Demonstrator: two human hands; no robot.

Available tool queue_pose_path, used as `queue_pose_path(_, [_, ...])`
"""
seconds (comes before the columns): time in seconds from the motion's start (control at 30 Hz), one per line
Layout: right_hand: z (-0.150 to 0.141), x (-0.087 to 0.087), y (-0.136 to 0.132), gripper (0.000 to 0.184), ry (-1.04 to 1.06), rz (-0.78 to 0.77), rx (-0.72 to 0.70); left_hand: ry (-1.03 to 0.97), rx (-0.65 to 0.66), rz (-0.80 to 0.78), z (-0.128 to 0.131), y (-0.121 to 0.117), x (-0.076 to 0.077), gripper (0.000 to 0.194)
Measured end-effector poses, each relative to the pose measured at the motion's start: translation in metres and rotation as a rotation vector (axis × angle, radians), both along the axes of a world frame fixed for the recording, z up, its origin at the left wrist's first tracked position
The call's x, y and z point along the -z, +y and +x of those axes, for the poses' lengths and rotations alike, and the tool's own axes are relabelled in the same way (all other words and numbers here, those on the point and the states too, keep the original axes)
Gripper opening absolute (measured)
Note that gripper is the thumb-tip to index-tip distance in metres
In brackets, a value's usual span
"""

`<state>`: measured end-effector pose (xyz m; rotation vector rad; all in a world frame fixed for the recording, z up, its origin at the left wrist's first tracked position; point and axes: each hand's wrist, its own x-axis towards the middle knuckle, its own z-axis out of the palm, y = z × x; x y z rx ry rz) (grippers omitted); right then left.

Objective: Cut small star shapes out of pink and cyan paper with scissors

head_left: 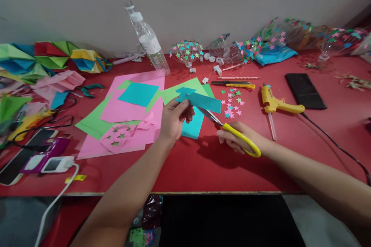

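Pinched in my left hand point(173, 119) is a piece of blue paper point(206, 102), raised above the table with part of it folded or cut at the held end. My right hand point(236, 136) grips a pair of yellow-handled scissors point(241, 139), whose blades meet the underside of that paper. Whether the blades are apart is hard to see. Below the hands lies a blue sheet point(194, 124), partly over a light green sheet point(185, 88). Small paper stars point(232, 102) in pink, green and blue are scattered to the right.
Pink sheets point(127, 117) lie left. A water bottle point(149, 40) stands behind. On the right are a yellow glue gun point(272, 102), a black phone point(305, 90) and a box cutter point(234, 84). Folded paper shapes point(52, 56) and a power bank point(46, 158) sit at far left.
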<state>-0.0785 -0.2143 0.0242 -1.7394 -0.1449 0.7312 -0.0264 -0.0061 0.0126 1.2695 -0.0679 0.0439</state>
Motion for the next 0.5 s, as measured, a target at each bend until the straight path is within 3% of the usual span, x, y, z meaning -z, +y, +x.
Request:
queue_pose_path(0.23, [-0.003, -0.003, 0.004, 0.048, -0.011, -0.009, -0.019, 0.011, -0.025, 0.030, -0.001, -0.003, 0.002, 0.028])
queue_pose_path(0.5, [-0.007, 0.014, 0.006, 0.044, 0.013, -0.048, 0.024, 0.026, -0.004, 0.010, -0.001, -0.004, 0.003, 0.030])
